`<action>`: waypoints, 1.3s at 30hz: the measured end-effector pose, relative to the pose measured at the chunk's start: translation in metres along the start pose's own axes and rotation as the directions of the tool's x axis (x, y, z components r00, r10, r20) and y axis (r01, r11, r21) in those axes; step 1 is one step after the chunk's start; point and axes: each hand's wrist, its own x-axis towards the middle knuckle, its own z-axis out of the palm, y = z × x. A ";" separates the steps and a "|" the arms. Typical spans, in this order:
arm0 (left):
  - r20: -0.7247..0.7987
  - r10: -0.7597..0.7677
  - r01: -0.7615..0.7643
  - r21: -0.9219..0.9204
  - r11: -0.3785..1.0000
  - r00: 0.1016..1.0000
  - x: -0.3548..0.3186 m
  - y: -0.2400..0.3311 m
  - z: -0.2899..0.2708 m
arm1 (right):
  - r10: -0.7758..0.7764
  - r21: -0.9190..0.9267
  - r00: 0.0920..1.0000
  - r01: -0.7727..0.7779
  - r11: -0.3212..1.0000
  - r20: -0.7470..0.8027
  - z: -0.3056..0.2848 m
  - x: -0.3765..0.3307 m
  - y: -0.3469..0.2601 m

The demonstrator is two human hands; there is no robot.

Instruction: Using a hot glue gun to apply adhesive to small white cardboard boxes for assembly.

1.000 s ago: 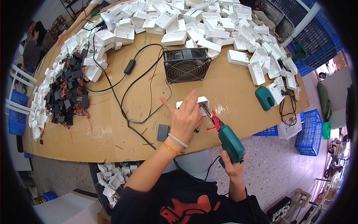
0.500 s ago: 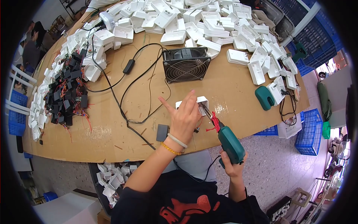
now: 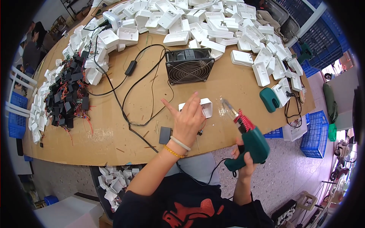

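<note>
Left hand point(image 3: 189, 121) presses a white plastic square housing point(image 3: 205, 108) onto the brown surface point(image 3: 125, 136); right hand point(image 3: 245, 161) grips a green pistol-shaped soldering gun point(image 3: 249, 142).

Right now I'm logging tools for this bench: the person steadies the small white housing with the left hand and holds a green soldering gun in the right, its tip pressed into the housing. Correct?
Not quite. In the head view the green soldering gun in the right hand is lifted, its tip in the air to the right of the white housing, not touching it. The left hand does rest on the housing.

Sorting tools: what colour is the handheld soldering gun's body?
Teal green soldering gun, clearest in the head view.
</note>
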 end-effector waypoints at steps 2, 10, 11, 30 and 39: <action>-0.006 0.001 -0.001 0.009 1.000 1.000 -0.001 0.000 0.003 | -0.009 0.060 0.999 0.012 0.998 -0.041 -0.002 0.010 0.008; -0.020 -0.001 0.002 0.026 1.000 1.000 0.000 0.000 0.004 | 0.002 0.021 0.999 -0.001 1.000 -0.050 0.014 0.021 0.007; -0.008 -0.023 0.023 0.008 1.000 1.000 0.001 0.000 0.002 | 0.003 0.001 0.996 -0.003 1.000 -0.084 0.018 0.022 0.005; 0.845 0.002 0.825 -0.523 0.213 0.535 -0.019 -0.077 -0.146 | 0.045 -0.016 0.999 -0.045 0.999 -0.015 0.003 0.029 0.017; 0.924 -0.291 0.968 -0.225 0.108 0.247 -0.235 -0.168 -0.280 | 0.113 0.075 0.993 -0.115 0.991 0.025 -0.022 0.041 0.021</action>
